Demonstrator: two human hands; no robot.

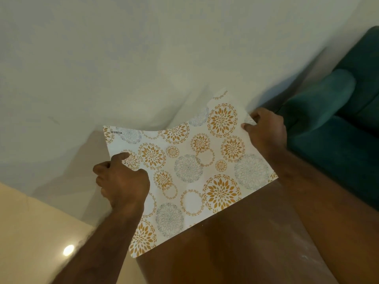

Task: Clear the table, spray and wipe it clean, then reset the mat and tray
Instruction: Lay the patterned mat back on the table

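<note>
A white mat (190,167) printed with orange and grey flower circles is held up in front of me, bowed in the middle. My left hand (123,183) grips its left edge, thumb on top. At the mat's far right corner, my right hand (266,130) pinches the edge. Below the mat lies a glossy brown table top (246,242) with faint white smears. The tray and any spray bottle are out of view.
A green upholstered sofa (332,124) stands at the right, close to the table. A pale wall (143,58) fills the upper view. Cream glossy floor (30,232) with a light reflection lies at the lower left.
</note>
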